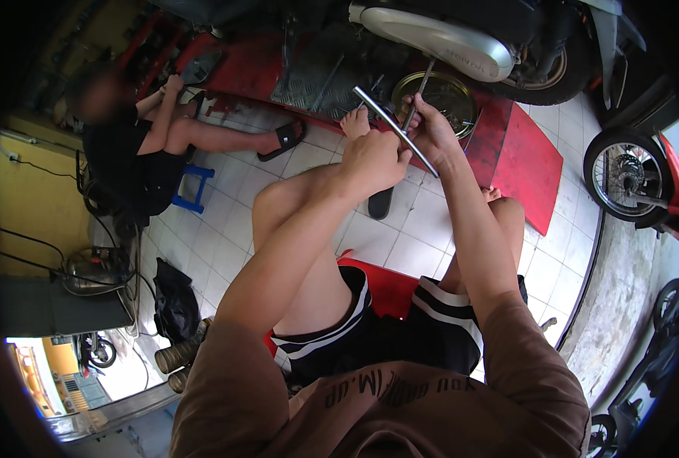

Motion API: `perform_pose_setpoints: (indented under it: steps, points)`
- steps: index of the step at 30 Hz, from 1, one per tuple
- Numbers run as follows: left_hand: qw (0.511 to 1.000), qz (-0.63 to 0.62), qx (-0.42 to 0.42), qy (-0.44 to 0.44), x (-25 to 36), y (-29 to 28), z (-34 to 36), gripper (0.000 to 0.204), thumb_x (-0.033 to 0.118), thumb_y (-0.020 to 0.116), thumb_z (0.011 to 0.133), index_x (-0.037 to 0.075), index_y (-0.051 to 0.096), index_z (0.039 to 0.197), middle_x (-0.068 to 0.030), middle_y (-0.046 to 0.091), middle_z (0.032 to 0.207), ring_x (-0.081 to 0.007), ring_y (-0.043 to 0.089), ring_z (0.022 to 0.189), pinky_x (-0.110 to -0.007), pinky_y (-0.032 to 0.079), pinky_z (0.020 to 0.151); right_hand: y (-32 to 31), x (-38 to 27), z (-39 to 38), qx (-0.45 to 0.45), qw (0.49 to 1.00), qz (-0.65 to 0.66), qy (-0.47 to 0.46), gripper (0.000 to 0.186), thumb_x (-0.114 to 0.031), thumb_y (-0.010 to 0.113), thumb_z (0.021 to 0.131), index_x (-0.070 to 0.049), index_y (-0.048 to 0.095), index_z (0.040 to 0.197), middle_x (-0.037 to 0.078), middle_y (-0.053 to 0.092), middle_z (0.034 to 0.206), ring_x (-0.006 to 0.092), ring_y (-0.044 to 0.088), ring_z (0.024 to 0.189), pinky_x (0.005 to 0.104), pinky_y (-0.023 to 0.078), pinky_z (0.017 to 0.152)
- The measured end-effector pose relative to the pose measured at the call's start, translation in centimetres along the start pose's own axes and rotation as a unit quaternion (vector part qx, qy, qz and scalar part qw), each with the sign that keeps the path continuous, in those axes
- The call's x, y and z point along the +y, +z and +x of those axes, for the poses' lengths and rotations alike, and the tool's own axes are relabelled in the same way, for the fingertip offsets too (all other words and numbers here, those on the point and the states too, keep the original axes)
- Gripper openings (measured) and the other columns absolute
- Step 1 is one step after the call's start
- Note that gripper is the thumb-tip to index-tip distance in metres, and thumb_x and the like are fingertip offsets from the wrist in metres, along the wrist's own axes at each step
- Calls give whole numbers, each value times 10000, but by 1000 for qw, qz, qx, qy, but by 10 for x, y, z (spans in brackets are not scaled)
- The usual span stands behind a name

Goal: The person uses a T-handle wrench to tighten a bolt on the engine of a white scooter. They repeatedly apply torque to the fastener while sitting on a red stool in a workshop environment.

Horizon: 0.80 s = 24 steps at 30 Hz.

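A chrome T-handle wrench (378, 107) slants below the silver engine-side cover (439, 42) of a raised scooter, its shaft reaching up toward that cover. My left hand (378, 159) is closed at the handle's middle, its fingertips partly hidden. My right hand (431, 126) grips the shaft just above the crossbar. Behind my hands sits a round gold-coloured pan (461, 95) on a red lift platform (530, 168); what lies inside it is hard to make out.
A person (133, 145) in black sits at left by a blue stool (191, 191). A black bag (173, 298) and a compressor with hoses (95, 271) are lower left. A motorcycle wheel (625, 174) stands at right. White tiled floor (385, 237) surrounds my bare feet.
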<state>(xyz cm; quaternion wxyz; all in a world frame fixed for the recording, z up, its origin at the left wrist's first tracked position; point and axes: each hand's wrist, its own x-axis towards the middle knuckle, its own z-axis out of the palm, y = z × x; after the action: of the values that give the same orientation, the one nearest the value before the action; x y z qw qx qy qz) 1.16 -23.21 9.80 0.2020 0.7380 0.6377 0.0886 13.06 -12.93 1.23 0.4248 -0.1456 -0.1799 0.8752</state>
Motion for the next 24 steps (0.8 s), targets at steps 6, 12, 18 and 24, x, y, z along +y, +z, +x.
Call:
perform_pose_setpoints:
  steps: [6, 12, 18, 24]
  points:
    - [994, -65, -64, 65, 1, -6, -12, 214, 182, 642, 858, 52, 684, 1024, -142, 661, 782, -290, 624, 807, -389, 468, 793, 8, 2, 6, 71, 993, -95, 13, 201, -256, 533, 976, -67, 569, 919, -44, 405, 675, 58, 350, 597, 206, 347, 543]
    - [992, -109, 52, 29, -6, -33, -6, 377, 85, 638, 777, 32, 630, 1150, -154, 683, 830, -287, 660, 775, -357, 502, 746, 11, -6, 0, 75, 993, -70, 56, 151, -192, 530, 958, -47, 568, 968, -33, 426, 721, 73, 401, 645, 237, 384, 577]
    - [984, -55, 145, -89, -20, -46, 0, 221, 72, 640, 800, -36, 679, 988, -214, 675, 895, -368, 655, 876, -406, 510, 754, 15, -17, -5, -18, 999, -25, 40, 187, -113, 532, 926, 2, 553, 1072, 14, 476, 754, 111, 449, 677, 245, 406, 606]
    - [985, 56, 164, -12, -28, -9, 1, 290, 246, 649, 846, -24, 690, 940, -239, 654, 970, -378, 639, 915, -437, 480, 817, 23, -12, -8, -39, 997, -58, 33, 168, -162, 542, 954, -8, 549, 1021, -4, 458, 702, 102, 427, 637, 235, 392, 593]
